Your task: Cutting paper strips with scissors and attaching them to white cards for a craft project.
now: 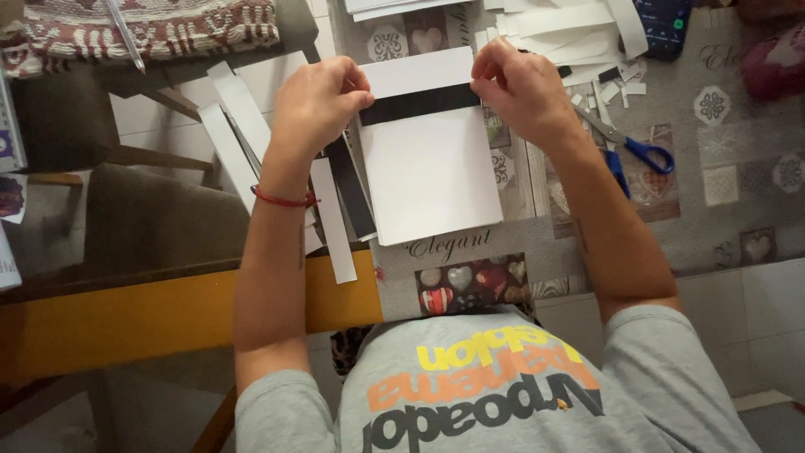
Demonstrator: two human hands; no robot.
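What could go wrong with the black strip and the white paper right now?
The black strip is pinched at each end by the left hand and the right hand across the white sheet; an uneven press might leave it crooked. The sheet's lower edge sits near the table edge, so it may slide off. The blue-handled scissors lie close by the right forearm, which might bump them.

Black strip [420, 104] on white card [432, 176]
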